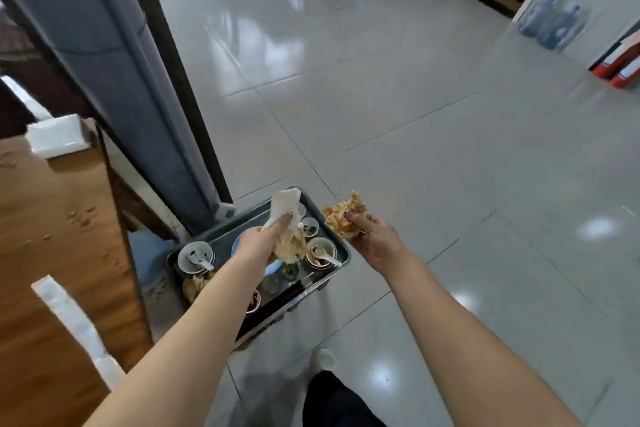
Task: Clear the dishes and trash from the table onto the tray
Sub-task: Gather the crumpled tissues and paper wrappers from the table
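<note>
A dark metal tray (341,251) sits low beside the wooden table (62,253), loaded with several small bowls, spoons, glasses and a blue plate. Over its middle, my left hand (263,239) grips a white napkin (284,206) together with a stained crumpled tissue (289,248). Just past the tray's right rim, my right hand (367,230) holds another wad of stained orange-brown tissue (344,215). One bowl with a spoon (195,256) stands at the tray's left end, another bowl (320,251) at its right end. More crumpled tissue (195,284) lies on the tray's near left.
A white napkin box (57,137) stands at the table's far corner, and a white strip (74,322) lies along its near edge. A grey upholstered seat back (114,55) rises behind the tray. Glossy tiled floor spreads to the right; water bottles (554,22) stand by the far wall.
</note>
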The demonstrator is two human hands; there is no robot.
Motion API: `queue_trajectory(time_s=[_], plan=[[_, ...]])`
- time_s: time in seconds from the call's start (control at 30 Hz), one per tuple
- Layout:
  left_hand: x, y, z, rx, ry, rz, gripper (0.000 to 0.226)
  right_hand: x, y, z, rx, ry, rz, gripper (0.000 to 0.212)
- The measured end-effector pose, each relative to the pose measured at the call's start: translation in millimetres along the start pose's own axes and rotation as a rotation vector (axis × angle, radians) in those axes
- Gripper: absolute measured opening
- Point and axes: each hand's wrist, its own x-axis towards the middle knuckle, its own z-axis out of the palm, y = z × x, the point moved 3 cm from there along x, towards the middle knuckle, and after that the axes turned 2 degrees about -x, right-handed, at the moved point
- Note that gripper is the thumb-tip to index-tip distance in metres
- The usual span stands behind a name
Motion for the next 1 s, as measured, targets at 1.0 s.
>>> queue_trajectory(time_s=[1.0], plan=[[196.4,-5.4,-58.8,-0.246,0.253,-0.190,0.056,250.2,48.8,90.3,-0.555,-0.078,0.243,0.018]])
